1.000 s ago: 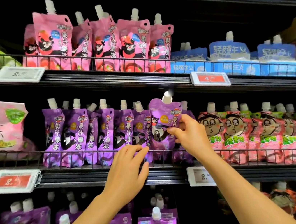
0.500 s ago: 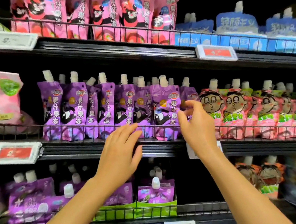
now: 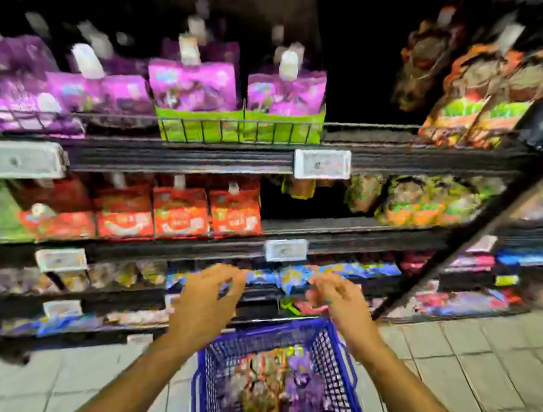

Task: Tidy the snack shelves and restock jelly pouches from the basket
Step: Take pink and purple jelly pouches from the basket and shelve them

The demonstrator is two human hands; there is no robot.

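Head camera looks steeply down, close over the basket (image 3: 330,346) before low shelves (image 3: 188,161).

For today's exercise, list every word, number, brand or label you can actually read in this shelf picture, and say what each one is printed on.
None can be read: the whole view is motion-blurred.
White price tags on the shelf edges: print too blurred to read.
Purple pouches: print smeared, unreadable.
Red pouches: print smeared, unreadable.
Packs in the blue basket: too blurred to read.

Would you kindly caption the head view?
Both empty hands, left hand and right hand, hover above the blue basket of jelly pouches.
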